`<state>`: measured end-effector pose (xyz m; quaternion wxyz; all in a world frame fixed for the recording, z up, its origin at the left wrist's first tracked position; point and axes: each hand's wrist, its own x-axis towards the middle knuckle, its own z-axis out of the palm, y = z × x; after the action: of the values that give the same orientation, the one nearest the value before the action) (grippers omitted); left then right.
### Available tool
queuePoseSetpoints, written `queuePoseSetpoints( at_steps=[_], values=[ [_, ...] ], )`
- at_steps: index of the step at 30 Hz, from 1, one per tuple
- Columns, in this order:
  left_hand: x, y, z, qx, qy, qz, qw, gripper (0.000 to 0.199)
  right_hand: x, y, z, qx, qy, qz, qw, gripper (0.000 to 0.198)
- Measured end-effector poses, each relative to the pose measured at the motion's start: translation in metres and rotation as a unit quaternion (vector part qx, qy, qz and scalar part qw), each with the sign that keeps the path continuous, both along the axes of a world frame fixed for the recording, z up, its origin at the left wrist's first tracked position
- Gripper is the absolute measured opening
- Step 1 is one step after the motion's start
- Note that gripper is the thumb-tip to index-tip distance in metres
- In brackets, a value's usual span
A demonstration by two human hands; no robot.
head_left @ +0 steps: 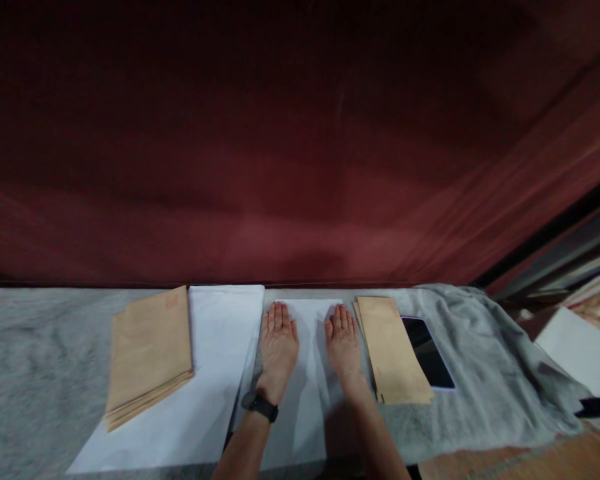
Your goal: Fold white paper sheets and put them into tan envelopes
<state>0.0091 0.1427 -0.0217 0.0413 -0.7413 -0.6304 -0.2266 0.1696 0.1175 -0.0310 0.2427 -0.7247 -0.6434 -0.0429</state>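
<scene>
A white sheet of paper (307, 373) lies in front of me on the grey cloth, with a lengthwise line or fold along its right part. My left hand (280, 341), a black watch on its wrist, rests flat on the sheet's left edge with fingers stretched out. On the right edge, my right hand (343, 343) lies flat the same way, fingers straight and pointing away from me. Neither hand holds anything. Just right of my right hand is a small stack of brown envelopes (393, 350). Left of my left hand lies a stack of white paper (215, 373).
Larger brown envelopes (150, 347) are piled partly over the white stack. A dark-screened tablet or phone (430, 353) is tucked beside the right envelopes. The grey cloth (495, 373) bunches at the right. Behind everything rises a dark red curtain-like surface (280, 240).
</scene>
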Motion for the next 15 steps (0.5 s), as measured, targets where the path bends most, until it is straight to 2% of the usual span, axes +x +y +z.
queuePoseSetpoints(
  at_steps=[6, 10, 15],
  values=[
    [0.018, -0.002, 0.004, -0.039, 0.027, -0.104, 0.993, 0.052, -0.014, 0.001, 0.015, -0.029, 0.013, 0.098, 0.995, 0.053],
    [0.023, -0.001, 0.000, -0.069, 0.050, -0.102, 0.991, 0.051, -0.023, 0.001, 0.012, -0.044, 0.006, 0.107, 0.993, 0.050],
    [0.019, 0.000, -0.004, -0.041, 0.042, -0.072, 0.996, 0.053, -0.023, 0.001, 0.006, -0.038, -0.010, 0.070, 0.997, 0.050]
  ],
)
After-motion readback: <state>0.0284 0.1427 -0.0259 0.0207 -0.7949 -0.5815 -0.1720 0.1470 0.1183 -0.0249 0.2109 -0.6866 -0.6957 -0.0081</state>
